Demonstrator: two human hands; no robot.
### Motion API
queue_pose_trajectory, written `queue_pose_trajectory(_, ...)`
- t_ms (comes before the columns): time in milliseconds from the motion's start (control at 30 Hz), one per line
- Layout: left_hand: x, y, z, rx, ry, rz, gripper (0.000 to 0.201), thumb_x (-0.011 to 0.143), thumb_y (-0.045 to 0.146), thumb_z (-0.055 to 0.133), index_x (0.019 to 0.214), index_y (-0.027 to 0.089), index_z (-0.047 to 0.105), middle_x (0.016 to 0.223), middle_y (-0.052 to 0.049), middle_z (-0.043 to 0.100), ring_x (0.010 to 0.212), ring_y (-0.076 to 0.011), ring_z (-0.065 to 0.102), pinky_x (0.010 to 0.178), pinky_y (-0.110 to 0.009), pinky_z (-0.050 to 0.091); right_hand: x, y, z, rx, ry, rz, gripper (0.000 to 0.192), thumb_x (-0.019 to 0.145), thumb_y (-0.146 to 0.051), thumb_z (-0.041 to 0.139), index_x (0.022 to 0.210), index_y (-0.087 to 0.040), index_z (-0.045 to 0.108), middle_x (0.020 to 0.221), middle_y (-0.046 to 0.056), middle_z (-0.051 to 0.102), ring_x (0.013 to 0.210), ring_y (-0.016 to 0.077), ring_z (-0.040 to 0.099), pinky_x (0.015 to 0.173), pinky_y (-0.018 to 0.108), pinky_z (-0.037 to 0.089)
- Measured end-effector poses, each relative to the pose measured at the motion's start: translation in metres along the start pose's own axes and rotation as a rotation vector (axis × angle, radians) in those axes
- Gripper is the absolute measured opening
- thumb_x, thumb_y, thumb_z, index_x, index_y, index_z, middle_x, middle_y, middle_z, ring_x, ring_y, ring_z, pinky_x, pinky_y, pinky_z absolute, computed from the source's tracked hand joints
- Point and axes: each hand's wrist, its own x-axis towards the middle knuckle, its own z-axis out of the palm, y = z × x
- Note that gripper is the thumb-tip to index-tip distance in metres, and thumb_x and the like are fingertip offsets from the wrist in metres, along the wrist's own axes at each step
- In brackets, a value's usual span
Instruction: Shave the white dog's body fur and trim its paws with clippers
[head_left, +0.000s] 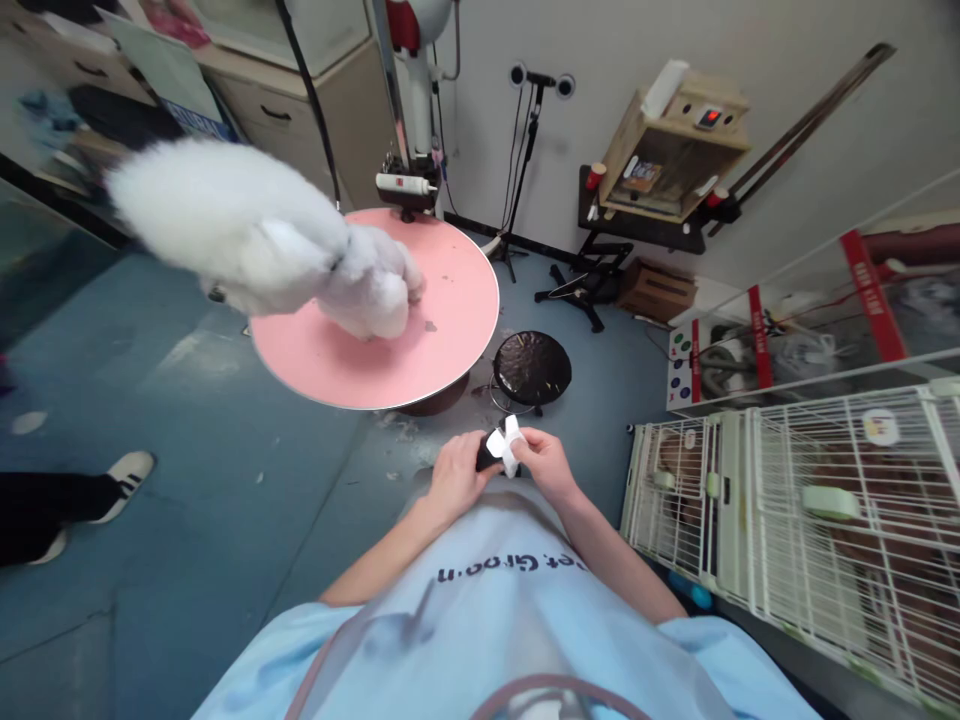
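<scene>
Fingers of left hand (455, 478) wrapped round small black tool (486, 459), held low in front of blue apron (487, 610). Fingers of right hand (546, 462) pinched on white wipe (507, 445), pressed against tool's tip. Both hands kept close together, touching same tool. Fluffy white dog (262, 240) seen on round pink table (442, 340), well apart from hands. Black stool (532, 368) placed just past hands, beside table. White wire cage (825, 520) set at right. Somebody's shoe (124, 478) seen at left on blue floor (225, 480).
</scene>
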Motion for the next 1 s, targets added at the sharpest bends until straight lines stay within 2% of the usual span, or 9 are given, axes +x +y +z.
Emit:
queue_pose_trajectory(100,-0.002,-0.002,0.004,0.111,-0.007,0.043,0.045,0.08,0.038,0.066,0.115,0.012,0.054,0.101,-0.011,0.065,0.089,-0.0254,0.06,0.078,-0.037,0.048,0.002,-0.003,0.003,-0.24,0.06,-0.013,0.027,0.07,-0.039,0.062,0.074,-0.015,0.071,0.066,0.001,0.065,0.06,0.0137,0.053,0.057,0.024,0.04)
queue_pose_trajectory(300,-0.006,0.0,0.008,0.185,-0.061,0.024,0.044,0.081,0.036,0.065,0.118,0.014,0.054,0.098,-0.008,0.064,0.089,-0.0251,0.059,0.077,-0.036,0.048,0.009,0.004,0.009,-0.288,0.073,-0.004,0.036,0.075,-0.047,0.055,0.061,-0.014,0.062,0.054,-0.002,0.054,0.052,0.0107,0.042,0.05,0.023,0.032)
queue_pose_trajectory(467,-0.011,-0.001,0.01,0.135,0.013,-0.049,0.038,0.082,0.037,0.065,0.114,0.018,0.056,0.097,-0.007,0.064,0.089,-0.0233,0.059,0.076,-0.033,0.046,0.001,0.013,-0.012,-0.295,0.022,-0.014,0.024,0.068,-0.038,0.063,0.059,-0.015,0.064,0.054,-0.001,0.056,0.054,0.0119,0.046,0.052,0.023,0.035)
queue_pose_trajectory(600,-0.011,-0.001,0.008,0.109,0.047,-0.031,0.036,0.083,0.038,0.062,0.113,0.018,0.057,0.097,-0.008,0.063,0.087,-0.0233,0.058,0.074,-0.033,0.045,0.007,0.01,-0.029,-0.253,0.072,-0.093,0.029,0.072,-0.043,0.06,0.059,-0.018,0.065,0.073,0.004,0.064,0.072,0.017,0.054,0.068,0.027,0.043)
queue_pose_trajectory(700,-0.009,0.001,0.008,0.1,0.031,0.017,0.035,0.085,0.038,0.06,0.113,0.018,0.056,0.097,-0.008,0.063,0.087,-0.0229,0.058,0.076,-0.032,0.045,0.012,0.006,-0.021,-0.195,-0.007,-0.126,0.035,0.077,-0.05,0.055,0.072,-0.019,0.07,0.082,0.005,0.067,0.079,0.0192,0.057,0.074,0.03,0.046)
queue_pose_trajectory(800,-0.008,0.002,0.009,0.126,-0.008,0.025,0.04,0.084,0.036,0.061,0.119,0.018,0.054,0.098,-0.008,0.063,0.09,-0.024,0.058,0.077,-0.034,0.045,0.011,0.005,-0.005,-0.196,-0.079,-0.098,0.031,0.074,-0.046,0.06,0.076,-0.017,0.07,0.072,0.003,0.065,0.071,0.0175,0.056,0.066,0.028,0.045)
queue_pose_trajectory(900,-0.011,0.001,0.013,0.17,-0.055,-0.005,0.041,0.081,0.03,0.064,0.119,0.019,0.055,0.099,-0.008,0.062,0.091,-0.0249,0.058,0.077,-0.035,0.045,0.007,0.006,0.002,-0.249,-0.021,-0.082,0.021,0.07,-0.037,0.063,0.068,-0.017,0.066,0.066,0.0,0.06,0.066,0.0143,0.05,0.063,0.025,0.04)
queue_pose_trajectory(1000,-0.016,0.001,0.015,0.152,-0.068,-0.034,0.035,0.081,0.028,0.065,0.113,0.019,0.058,0.098,-0.008,0.062,0.091,-0.0246,0.058,0.078,-0.035,0.045,0.0,0.011,0.0,-0.288,0.012,-0.06,0.019,0.07,-0.034,0.063,0.06,-0.017,0.062,0.059,-0.002,0.054,0.061,0.0122,0.045,0.059,0.024,0.035)
